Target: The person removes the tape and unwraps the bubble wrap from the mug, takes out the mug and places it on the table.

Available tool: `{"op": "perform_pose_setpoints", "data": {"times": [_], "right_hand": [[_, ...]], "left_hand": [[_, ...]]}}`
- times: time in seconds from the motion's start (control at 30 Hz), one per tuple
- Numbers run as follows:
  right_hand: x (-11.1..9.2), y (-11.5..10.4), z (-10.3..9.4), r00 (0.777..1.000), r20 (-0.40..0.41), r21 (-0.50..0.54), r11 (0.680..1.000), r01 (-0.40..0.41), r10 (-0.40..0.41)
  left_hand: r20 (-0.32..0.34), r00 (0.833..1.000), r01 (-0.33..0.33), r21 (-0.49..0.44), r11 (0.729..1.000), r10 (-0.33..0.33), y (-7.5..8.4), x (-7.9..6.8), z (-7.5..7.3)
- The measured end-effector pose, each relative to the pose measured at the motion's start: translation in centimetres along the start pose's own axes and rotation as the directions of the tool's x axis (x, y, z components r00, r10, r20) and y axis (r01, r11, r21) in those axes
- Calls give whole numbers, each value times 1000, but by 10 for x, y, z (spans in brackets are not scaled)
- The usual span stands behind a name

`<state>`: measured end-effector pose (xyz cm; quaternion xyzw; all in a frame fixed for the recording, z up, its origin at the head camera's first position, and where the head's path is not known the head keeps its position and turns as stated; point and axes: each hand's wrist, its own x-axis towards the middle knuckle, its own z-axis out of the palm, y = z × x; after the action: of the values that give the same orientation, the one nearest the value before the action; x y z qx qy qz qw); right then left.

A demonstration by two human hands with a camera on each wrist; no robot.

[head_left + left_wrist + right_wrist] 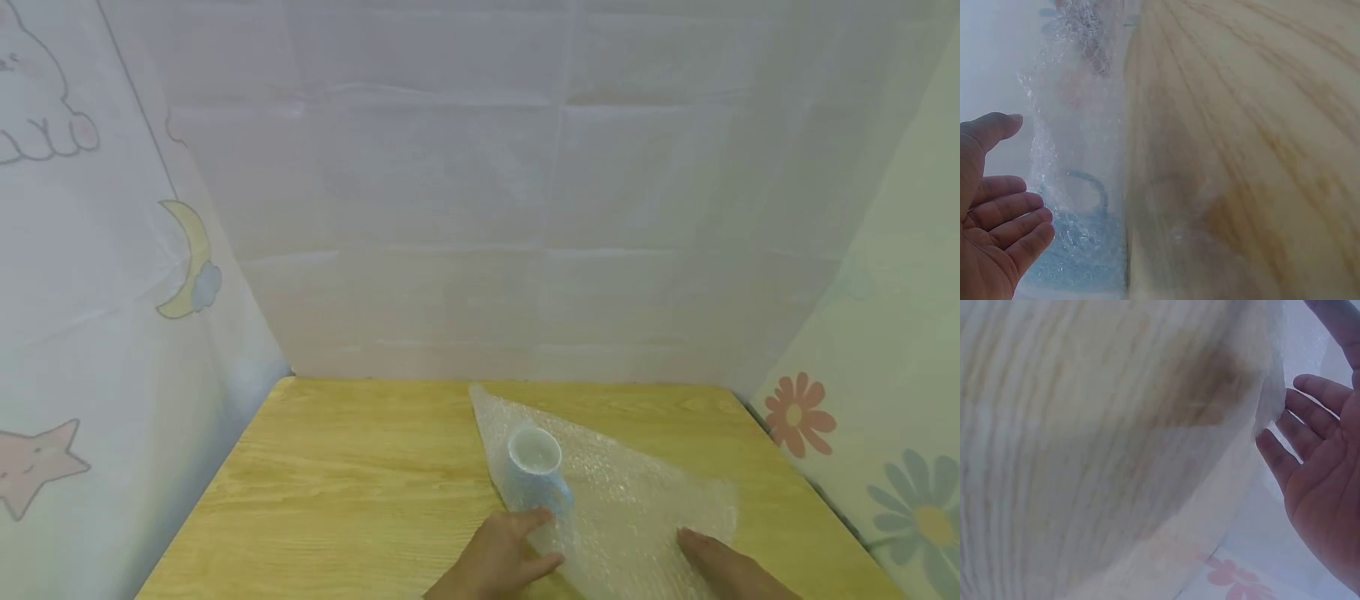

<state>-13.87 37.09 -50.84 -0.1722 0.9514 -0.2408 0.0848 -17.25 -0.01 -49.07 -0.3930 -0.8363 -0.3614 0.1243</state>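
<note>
A pale blue cup-shaped vessel with a white rim stands right of the table's middle, its round mouth upward. Clear bubble wrap spreads around it and to its right; the wrap partly veils its lower body. My left hand is at the near left of the vessel, thumb and fingers apart, close to the wrap. In the left wrist view its fingers are extended against the crinkled wrap, with blue showing through. My right hand is by the wrap's right side; the right wrist view shows loose fingers touching its edge.
A wood-grain table lies beneath, with bare surface at the left. A pale creased sheet hangs behind it. Printed panels flank both sides, with a moon on the left and a red flower on the right.
</note>
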Motion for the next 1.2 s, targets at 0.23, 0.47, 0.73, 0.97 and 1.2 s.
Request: {"op": "perform_pose_setpoints", "data": {"times": [0.23,0.47,0.73,0.97,1.2], "right_hand": [[14,1,-14,952,-118,-51,959,278,-282],[29,-15,-21,953,-132,-39,962,270,-273],[53,-54,-30,943,-223,37,964,262,-247],[77,-76,-24,925,-275,213,922,324,-262],[98,-79,-9,921,-295,305,889,342,-253]], "left_hand": [[-63,998,-22,33,999,24,-1,6,-9],[-94,993,-53,155,986,68,-1,14,-12],[-163,985,-21,167,986,49,3,22,-10],[-197,979,89,186,978,-52,18,28,-3],[-213,970,165,241,956,-114,27,28,5]]}}
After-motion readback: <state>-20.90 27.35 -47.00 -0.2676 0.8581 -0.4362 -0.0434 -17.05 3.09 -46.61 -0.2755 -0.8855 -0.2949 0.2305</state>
